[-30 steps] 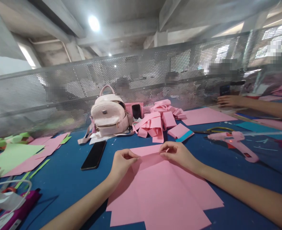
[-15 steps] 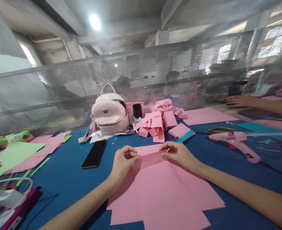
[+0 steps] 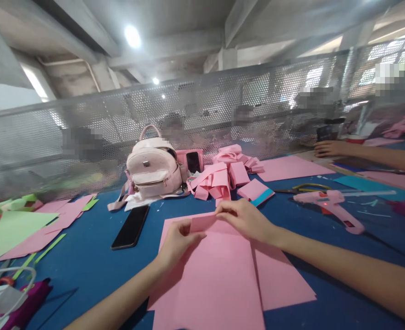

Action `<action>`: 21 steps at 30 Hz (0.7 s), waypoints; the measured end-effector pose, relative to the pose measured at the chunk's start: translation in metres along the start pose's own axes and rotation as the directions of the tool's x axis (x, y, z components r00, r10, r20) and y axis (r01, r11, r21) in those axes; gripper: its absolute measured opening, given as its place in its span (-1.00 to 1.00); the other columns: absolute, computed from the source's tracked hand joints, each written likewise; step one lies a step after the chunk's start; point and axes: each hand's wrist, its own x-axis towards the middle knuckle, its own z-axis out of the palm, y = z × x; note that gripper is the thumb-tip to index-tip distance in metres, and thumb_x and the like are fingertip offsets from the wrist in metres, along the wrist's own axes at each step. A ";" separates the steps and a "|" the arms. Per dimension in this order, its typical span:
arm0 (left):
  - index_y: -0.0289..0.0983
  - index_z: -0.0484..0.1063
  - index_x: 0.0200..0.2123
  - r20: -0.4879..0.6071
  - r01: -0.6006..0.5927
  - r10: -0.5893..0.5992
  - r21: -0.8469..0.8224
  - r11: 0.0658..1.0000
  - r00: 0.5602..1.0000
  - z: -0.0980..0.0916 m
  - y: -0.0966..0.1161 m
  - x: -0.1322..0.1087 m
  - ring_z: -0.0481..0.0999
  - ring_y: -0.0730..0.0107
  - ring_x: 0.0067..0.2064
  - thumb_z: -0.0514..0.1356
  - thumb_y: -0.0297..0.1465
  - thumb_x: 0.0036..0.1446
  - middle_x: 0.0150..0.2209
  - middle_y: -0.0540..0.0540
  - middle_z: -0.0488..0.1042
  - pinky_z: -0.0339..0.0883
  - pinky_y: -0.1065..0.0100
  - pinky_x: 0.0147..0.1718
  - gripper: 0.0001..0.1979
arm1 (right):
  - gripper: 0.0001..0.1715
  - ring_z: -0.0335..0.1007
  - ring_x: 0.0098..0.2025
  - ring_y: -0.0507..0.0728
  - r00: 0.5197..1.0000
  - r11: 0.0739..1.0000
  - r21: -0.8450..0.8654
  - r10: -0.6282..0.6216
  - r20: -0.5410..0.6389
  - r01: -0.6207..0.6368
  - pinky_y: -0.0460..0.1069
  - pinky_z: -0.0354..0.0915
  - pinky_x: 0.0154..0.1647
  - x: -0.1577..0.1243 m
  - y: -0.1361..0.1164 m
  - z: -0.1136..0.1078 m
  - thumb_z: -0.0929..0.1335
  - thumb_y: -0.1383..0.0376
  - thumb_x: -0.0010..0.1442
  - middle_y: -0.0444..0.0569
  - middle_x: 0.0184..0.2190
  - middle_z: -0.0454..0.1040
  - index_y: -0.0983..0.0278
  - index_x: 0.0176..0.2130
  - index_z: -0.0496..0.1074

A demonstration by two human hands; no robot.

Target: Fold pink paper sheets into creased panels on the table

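In front of me, a large pink paper sheet [image 3: 219, 279] lies lengthwise, with more pink paper [image 3: 283, 277] beneath it fanning out to the right. My right hand [image 3: 245, 221] pinches the sheet's far edge, where a narrow strip is turned over. My left hand [image 3: 178, 240] grips the same far end further left, thumb on top and fingers curled partly out of sight. A black phone [image 3: 131, 227] lies beyond my left hand. Past my right hand is a small pink paper piece [image 3: 254, 190] with a blue strip on it.
A pink glue gun [image 3: 329, 206] and scissors [image 3: 305, 188] lie at right. At the back stand a pale pink backpack [image 3: 154, 167] and folded pink paper pieces [image 3: 219, 176]. Green paper [image 3: 20, 231] and a purple case [image 3: 30, 305] are at left. Another person's hand [image 3: 329, 149] rests at far right.
The upper sheet has shifted left and turned straighter over the paper below. Both hands still hold its far end; the right has moved left. The view has swung slightly.
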 end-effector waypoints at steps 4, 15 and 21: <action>-0.37 0.49 -0.57 0.103 0.131 -0.131 0.006 0.991 0.986 -0.005 -0.010 0.000 0.37 0.46 -0.54 0.46 -0.17 -0.13 -0.58 -0.04 0.42 0.21 0.43 -0.52 -0.63 | -0.78 0.26 -0.44 0.05 0.994 0.995 0.067 0.081 -0.067 -0.076 -0.07 0.11 -0.41 0.002 0.014 -0.016 0.28 0.19 0.30 -0.18 -0.48 0.38 0.23 -0.35 0.36; -0.38 0.56 -0.60 0.000 0.208 -0.209 0.036 0.977 0.978 -0.025 0.003 0.001 0.21 0.58 -0.57 0.52 -0.17 -0.24 -0.65 0.01 0.35 0.02 0.50 -0.56 -0.62 | -0.63 0.03 -0.51 0.05 0.953 0.953 -0.026 0.302 -0.012 -0.303 -0.05 -0.02 -0.46 -0.053 0.049 -0.047 0.21 -0.01 0.33 -0.25 -0.60 0.16 0.19 -0.35 0.23; -0.38 0.62 -0.48 -0.183 0.198 -0.207 -0.068 0.978 0.961 -0.022 0.000 0.001 0.19 0.62 -0.57 0.54 -0.15 -0.32 -0.66 0.04 0.34 0.03 0.53 -0.56 -0.58 | -0.58 0.08 -0.51 0.04 0.927 0.926 0.040 0.373 0.043 -0.374 -0.07 0.02 -0.49 -0.072 0.055 -0.047 0.20 -0.05 0.33 -0.22 -0.56 0.19 0.20 -0.39 0.17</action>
